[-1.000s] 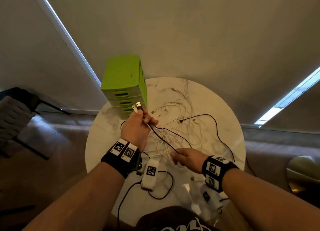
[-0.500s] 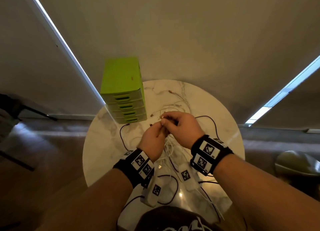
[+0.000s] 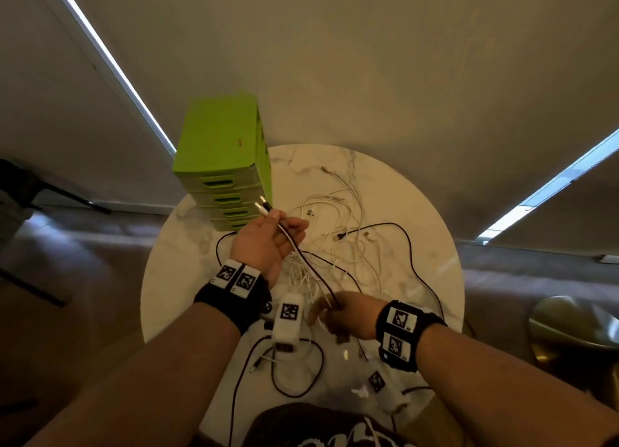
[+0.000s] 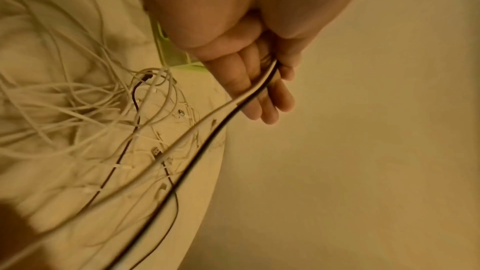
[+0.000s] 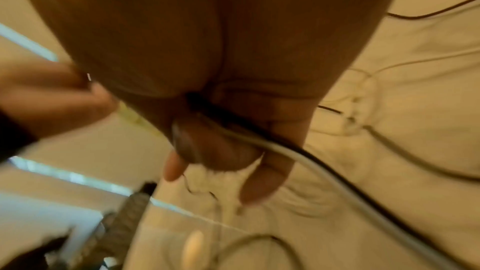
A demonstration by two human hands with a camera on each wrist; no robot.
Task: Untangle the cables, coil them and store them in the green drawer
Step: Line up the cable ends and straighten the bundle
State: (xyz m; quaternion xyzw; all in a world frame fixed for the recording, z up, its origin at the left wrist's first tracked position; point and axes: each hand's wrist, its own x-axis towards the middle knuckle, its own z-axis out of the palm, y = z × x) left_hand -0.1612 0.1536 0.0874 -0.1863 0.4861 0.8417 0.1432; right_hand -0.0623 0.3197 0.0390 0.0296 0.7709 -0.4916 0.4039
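While the left hand (image 3: 268,242) is lifted above the round tabletop (image 3: 418,212), its fingers (image 4: 249,89) curl round two thin cables, a black cable (image 3: 311,265) and a white cable (image 4: 207,116). Their shiny metal plugs (image 3: 263,205) stick out past the thumb, toward the green drawer box (image 3: 224,158). Both cables run side by side down to the right hand (image 3: 348,314), which is low, near the front edge of the tabletop. Its thumb (image 5: 197,143) and fingers pinch the same two cables.

The rest of the cables lie in a messy pile (image 3: 335,242) in the middle of the tabletop, between the two hands and past them. Most are thin and white, looped over each other. A long black one (image 3: 412,262) bends round the right side of the pile. Another black loop (image 3: 298,369) lies near the front edge, under the wrists.

The drawer box is smooth plastic and stands at the back left of the tabletop. It has four drawers stacked up, all pushed in, each with a long slot handle. The tabletop is white stone with faint grey veins. A dark chair (image 3: 20,192) stands on the floor to the far left.
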